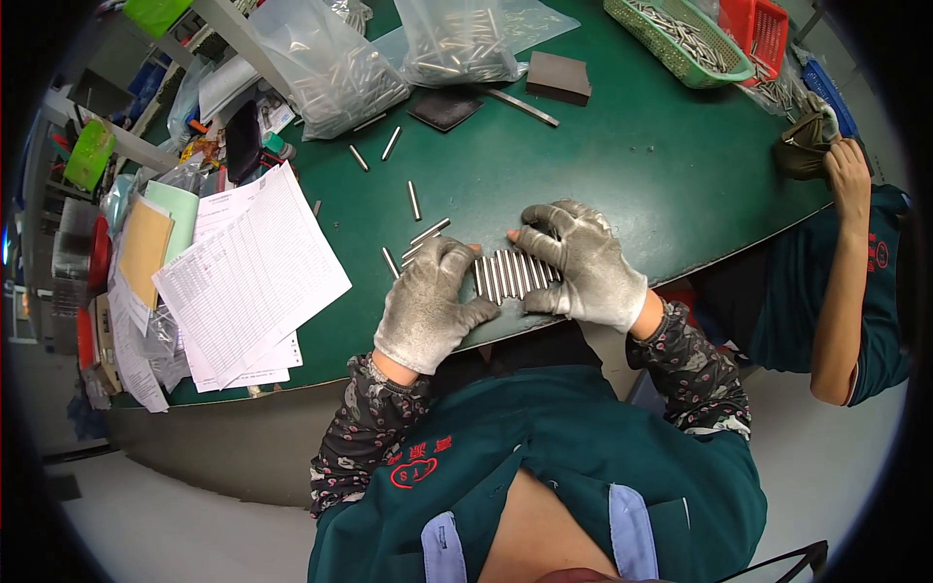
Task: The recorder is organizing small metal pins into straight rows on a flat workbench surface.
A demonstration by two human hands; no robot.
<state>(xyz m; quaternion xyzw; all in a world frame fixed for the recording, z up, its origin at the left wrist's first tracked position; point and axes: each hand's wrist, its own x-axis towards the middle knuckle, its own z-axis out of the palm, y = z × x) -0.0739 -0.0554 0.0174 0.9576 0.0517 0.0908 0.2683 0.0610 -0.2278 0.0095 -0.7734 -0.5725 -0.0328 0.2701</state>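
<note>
As they lie abreast, metal pins (pixel 510 275) point away from you

On the counter (pixel 554 155), their long axes lean slightly left at the far end. Your left grip (pixel 425 311) and right grip (pixel 595 267) flank them, thumbs apart from fingers; whether either pinches, I cannot tell.

Surface (pixel 700 185), green, bears: one row of metal pins (pixel 513 276), near edge; several loose pins (pixel 414 200); two clear bags (pixel 340 83) of pins; printed sheets (pixel 253 282); black pad (pixel 445 110); brown block (pixel 559 77); metal bar (pixel 522 105); green basket (pixel 736 73).
</note>
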